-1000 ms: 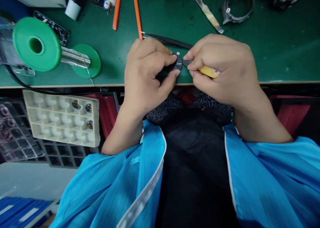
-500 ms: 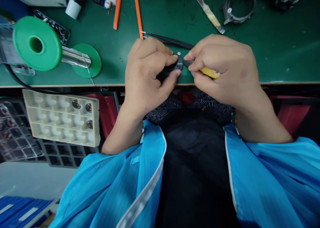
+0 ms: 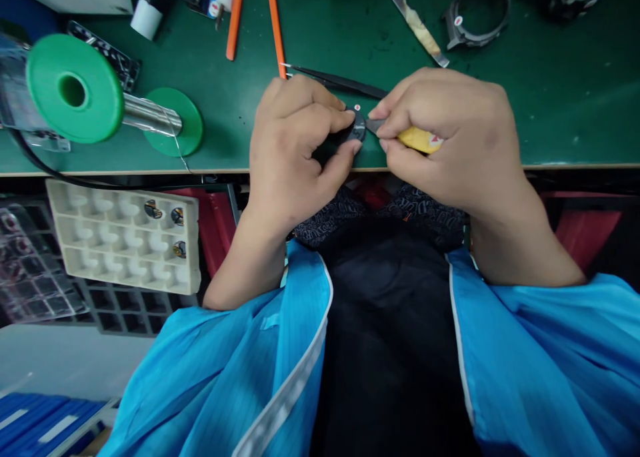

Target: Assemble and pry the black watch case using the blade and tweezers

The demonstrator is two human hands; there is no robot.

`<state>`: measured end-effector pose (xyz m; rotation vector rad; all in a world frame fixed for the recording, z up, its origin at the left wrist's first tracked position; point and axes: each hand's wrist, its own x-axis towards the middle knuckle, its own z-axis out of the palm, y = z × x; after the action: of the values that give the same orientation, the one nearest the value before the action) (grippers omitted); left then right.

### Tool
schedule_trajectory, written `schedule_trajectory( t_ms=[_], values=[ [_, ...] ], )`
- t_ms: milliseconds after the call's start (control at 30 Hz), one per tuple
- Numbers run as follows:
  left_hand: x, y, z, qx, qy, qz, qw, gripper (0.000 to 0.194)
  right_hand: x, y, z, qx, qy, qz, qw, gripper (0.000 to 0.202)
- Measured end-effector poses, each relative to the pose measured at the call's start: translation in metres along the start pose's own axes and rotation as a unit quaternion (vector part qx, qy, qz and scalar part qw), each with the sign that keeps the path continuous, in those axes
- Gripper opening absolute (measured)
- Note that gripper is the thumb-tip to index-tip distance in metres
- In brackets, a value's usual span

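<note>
My left hand (image 3: 295, 143) pinches the edge of a dark round watch part (image 3: 359, 129) between thumb and fingers, close to the bench's front edge. Much of that part is covered by the hand. A small white sticker with a red mark (image 3: 357, 108) shows at its upper rim. My right hand (image 3: 450, 137) is closed around a knife with a yellow handle (image 3: 420, 139). Its grey blade points left, right beside the watch part; whether they touch I cannot tell. Just behind both hands lie black tweezers (image 3: 345, 83).
On the green bench (image 3: 225, 110) stands a solder wire spool (image 3: 75, 87) at left. Orange sticks (image 3: 277, 27), a tape-wrapped blade (image 3: 420, 30) and a watch case (image 3: 477, 13) lie farther back. Below the edge, a cream compartment tray (image 3: 125, 237) holds several small round parts.
The knife in my right hand has tilted slightly, and a bit more of its yellow handle shows. My left hand and the watch part stay put.
</note>
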<state>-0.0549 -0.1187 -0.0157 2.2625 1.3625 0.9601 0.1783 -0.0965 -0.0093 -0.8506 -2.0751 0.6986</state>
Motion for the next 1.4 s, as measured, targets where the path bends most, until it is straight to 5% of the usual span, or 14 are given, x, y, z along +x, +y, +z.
schedule_trajectory(
  t_ms=[1400],
  values=[
    [-0.0009,-0.0042,0.0008,-0.049,-0.004,0.005,0.999,0.017,0.0057,-0.0009,0.0006,-0.003,-0.001,-0.001,1.000,0.023]
  ],
)
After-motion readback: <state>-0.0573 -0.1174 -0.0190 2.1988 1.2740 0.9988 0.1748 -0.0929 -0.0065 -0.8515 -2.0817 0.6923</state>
